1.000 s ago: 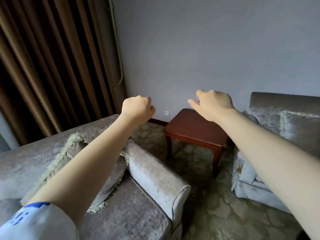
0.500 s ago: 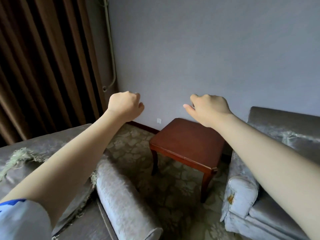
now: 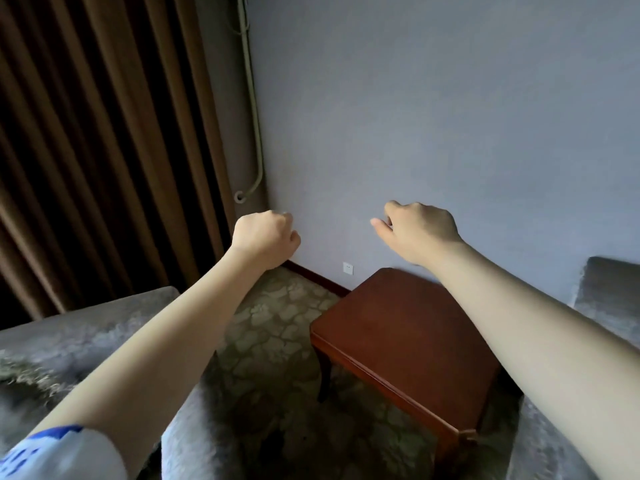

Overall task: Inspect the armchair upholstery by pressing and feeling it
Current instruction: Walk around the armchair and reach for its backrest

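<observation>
sleeve [image 3: 59, 452]: white, short, blue print | forearms: bare | hands: ungloved

Curtain [image 3: 86, 150], far left: brown, vertical dark stripes. Wall [image 3: 433, 116]: pale grey-blue. Side table [image 3: 408, 334]: reddish-brown. Carpet [image 3: 273, 327]: beige-olive, mottled cloud pattern. Armchair [image 3: 79, 334], near left: silver-grey. Sleeve [image 3: 59, 455]: white, blue print.

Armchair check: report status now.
Left hand fisted, right hand loosely curled, both in the air, holding nothing. Armchair untouched, lower left. Nothing in the way.

brown pleated curtains [image 3: 86, 150] beside a grey-blue wall [image 3: 433, 116], small wooden side table [image 3: 408, 334] on patterned carpet [image 3: 273, 327]
</observation>
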Demonstrator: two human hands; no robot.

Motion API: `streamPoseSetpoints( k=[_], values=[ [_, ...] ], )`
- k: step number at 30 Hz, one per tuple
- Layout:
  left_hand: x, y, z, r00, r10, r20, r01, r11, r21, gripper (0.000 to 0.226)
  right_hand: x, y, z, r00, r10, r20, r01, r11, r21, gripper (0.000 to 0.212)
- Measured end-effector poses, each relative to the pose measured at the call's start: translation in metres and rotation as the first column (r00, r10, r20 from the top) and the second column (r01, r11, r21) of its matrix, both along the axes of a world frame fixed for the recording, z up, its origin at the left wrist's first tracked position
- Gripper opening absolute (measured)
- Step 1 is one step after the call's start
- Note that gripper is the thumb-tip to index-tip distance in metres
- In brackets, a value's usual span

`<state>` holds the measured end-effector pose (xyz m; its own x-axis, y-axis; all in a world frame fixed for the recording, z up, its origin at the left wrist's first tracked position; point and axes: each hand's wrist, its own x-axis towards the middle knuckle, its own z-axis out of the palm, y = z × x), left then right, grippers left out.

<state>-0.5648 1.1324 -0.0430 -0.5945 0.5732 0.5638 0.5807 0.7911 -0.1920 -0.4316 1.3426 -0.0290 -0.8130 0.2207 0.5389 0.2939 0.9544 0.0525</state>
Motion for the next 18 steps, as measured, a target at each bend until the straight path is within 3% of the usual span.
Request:
streamPoseSetpoints(
  k=[7,18],
  values=[
    [-0.02,0.049,-0.007,0.979,0.2,0.024,-0.201,0.98,0.013,0.027,-0.071,0.063,-0.002,0.958,0.285,0.005,-0.284,0.952,0.111,0.034],
    [-0.066,0.023,-0.035,0.832,0.548,0.09,-0.547,0.836,-0.035,0.029,-0.211,0.021,-0.042,0.709,0.703,0.057,-0.704,0.703,0.095,0.032]
  ],
)
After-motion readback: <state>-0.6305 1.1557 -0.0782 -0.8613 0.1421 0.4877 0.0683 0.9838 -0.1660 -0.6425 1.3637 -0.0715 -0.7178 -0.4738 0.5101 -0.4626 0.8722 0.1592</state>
